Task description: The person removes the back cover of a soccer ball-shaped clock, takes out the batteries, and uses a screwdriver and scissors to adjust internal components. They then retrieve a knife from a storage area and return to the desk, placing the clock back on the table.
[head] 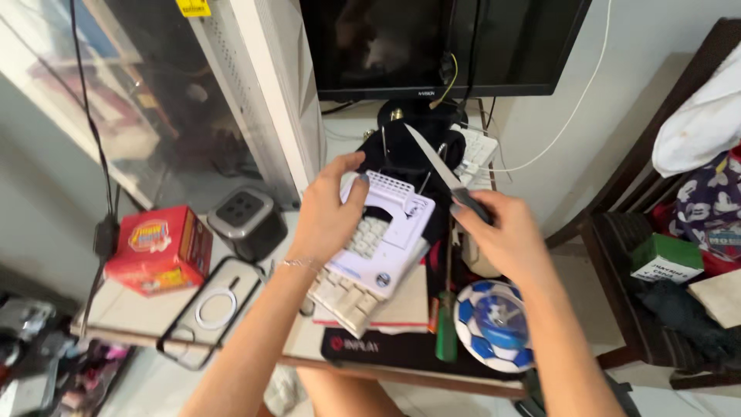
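My left hand (pixel 328 212) grips a white plastic device with rows of keys and a grille (pixel 382 243), tilted over the desk. My right hand (pixel 502 235) holds a knife (pixel 436 166) by its dark handle, the bare blade pointing up and left above the device's top edge. Under the device lies a stack of papers or a book (pixel 405 309) on a black mat (pixel 401 347).
A red box (pixel 158 249), a clear phone case (pixel 212 309) and a small grey box (pixel 245 218) sit left. A green-handled screwdriver (pixel 446 324) and blue-white ball-shaped object (pixel 494 324) lie right. A monitor (pixel 440 46) stands behind; a cluttered dark chair (pixel 617 247) stands right.
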